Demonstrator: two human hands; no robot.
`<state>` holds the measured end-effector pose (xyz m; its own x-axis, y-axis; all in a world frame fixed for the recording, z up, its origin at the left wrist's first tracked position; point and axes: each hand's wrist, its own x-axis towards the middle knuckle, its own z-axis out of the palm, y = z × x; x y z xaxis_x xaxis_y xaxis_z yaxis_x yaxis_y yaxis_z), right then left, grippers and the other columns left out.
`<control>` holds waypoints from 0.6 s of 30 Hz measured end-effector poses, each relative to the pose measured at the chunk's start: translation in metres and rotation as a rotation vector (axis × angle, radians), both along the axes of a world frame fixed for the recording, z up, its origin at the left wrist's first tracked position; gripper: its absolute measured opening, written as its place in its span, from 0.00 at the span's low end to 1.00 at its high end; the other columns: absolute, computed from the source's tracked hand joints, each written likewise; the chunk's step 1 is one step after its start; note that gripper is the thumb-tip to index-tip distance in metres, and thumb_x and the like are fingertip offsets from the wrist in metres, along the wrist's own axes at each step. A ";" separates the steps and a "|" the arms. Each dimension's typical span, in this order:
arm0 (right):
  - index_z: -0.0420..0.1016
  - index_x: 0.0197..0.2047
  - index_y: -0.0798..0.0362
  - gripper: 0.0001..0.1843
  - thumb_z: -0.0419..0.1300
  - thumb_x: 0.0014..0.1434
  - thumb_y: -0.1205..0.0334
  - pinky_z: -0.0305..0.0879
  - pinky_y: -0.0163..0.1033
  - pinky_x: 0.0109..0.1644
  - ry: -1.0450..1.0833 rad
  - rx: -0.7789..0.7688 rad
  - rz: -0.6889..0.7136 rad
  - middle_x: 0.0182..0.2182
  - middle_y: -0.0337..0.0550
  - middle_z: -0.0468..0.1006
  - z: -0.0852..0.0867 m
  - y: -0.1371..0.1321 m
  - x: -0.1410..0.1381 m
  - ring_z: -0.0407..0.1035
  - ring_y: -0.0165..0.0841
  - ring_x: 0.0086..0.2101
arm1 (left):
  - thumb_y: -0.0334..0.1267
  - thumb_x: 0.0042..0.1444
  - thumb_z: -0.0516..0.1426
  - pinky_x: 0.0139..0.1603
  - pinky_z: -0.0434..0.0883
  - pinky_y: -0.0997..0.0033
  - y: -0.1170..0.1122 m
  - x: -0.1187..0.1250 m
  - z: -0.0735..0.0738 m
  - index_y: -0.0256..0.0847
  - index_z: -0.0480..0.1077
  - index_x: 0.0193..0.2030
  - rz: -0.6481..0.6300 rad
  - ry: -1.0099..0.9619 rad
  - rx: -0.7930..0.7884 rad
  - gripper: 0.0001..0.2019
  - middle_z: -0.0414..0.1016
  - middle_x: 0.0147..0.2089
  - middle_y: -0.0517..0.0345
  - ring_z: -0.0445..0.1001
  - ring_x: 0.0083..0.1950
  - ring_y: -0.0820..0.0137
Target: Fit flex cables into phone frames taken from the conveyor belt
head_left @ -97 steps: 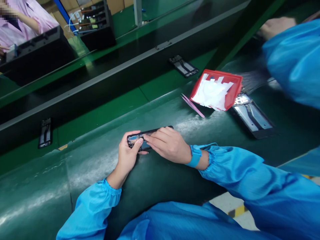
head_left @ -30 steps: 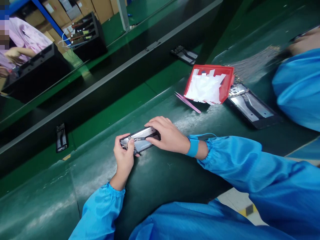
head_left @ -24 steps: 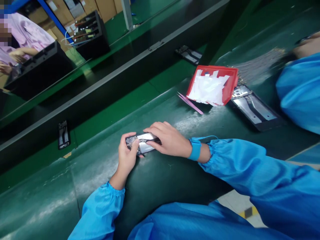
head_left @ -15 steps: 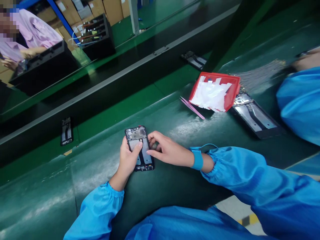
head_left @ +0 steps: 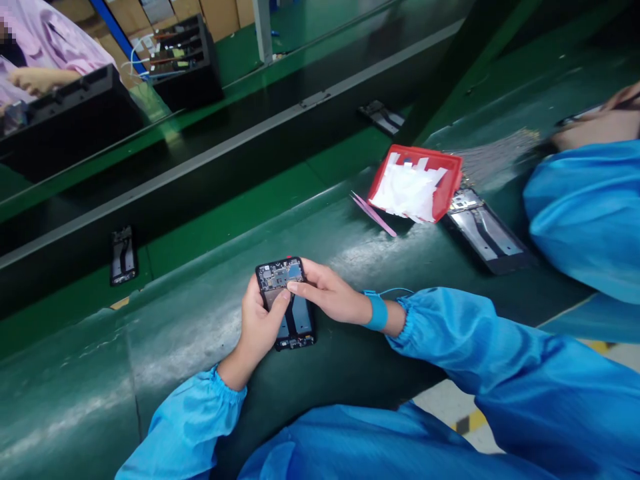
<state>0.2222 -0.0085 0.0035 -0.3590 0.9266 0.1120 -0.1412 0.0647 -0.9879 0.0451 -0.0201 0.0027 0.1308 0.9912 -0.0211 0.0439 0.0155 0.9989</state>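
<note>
An opened phone (head_left: pixel 301 317), its circuit board and dark flex cable exposed, is held between my two hands just above the green mat. My left hand (head_left: pixel 263 317) grips its left edge, the thumb lying across the middle of the phone. From the right side my right hand (head_left: pixel 333 293) is closed on the phone too, with the thumb pressed near the lower edge of the board. The two thumb tips nearly meet there. The fingers behind the phone are hidden. A blue strap circles my right wrist.
Pink tweezers (head_left: pixel 374 214) lie beside a red tray (head_left: pixel 453 175) of white film pieces. Another opened phone (head_left: pixel 487 230) is right of it. Farther phones (head_left: pixel 123 257) lie on the green conveyor. A co-worker's blue sleeve (head_left: pixel 585 213) is at right; another person sits across behind black bins (head_left: pixel 70 120).
My right hand has moved from beside the phone onto it, thumb now on the board's lower edge. The whole view has shifted slightly.
</note>
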 end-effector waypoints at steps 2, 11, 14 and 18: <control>0.72 0.58 0.53 0.24 0.59 0.72 0.43 0.69 0.50 0.61 -0.001 0.000 0.042 0.51 0.47 0.79 -0.001 0.001 0.000 0.73 0.42 0.52 | 0.45 0.60 0.65 0.51 0.76 0.66 0.000 0.000 -0.001 0.40 0.72 0.55 0.021 -0.045 -0.035 0.19 0.82 0.50 0.51 0.81 0.48 0.64; 0.77 0.53 0.54 0.17 0.62 0.68 0.51 0.74 0.47 0.55 0.069 -0.057 -0.012 0.46 0.45 0.82 0.000 -0.002 -0.004 0.75 0.42 0.48 | 0.46 0.58 0.66 0.45 0.76 0.69 0.000 0.006 0.006 0.39 0.74 0.50 0.086 -0.006 -0.019 0.17 0.83 0.45 0.52 0.81 0.43 0.66; 0.79 0.48 0.54 0.14 0.63 0.65 0.54 0.75 0.45 0.51 0.094 -0.072 -0.044 0.40 0.43 0.82 0.001 -0.006 -0.006 0.76 0.40 0.43 | 0.44 0.57 0.66 0.42 0.76 0.71 -0.002 0.010 0.010 0.38 0.75 0.47 0.096 0.013 -0.005 0.15 0.83 0.41 0.54 0.80 0.40 0.67; 0.78 0.43 0.54 0.11 0.63 0.63 0.55 0.74 0.44 0.49 0.096 -0.096 -0.080 0.37 0.42 0.81 -0.002 -0.006 -0.009 0.76 0.39 0.39 | 0.42 0.54 0.66 0.39 0.75 0.71 -0.003 0.013 0.009 0.38 0.75 0.44 0.107 0.026 -0.027 0.13 0.82 0.38 0.56 0.79 0.37 0.68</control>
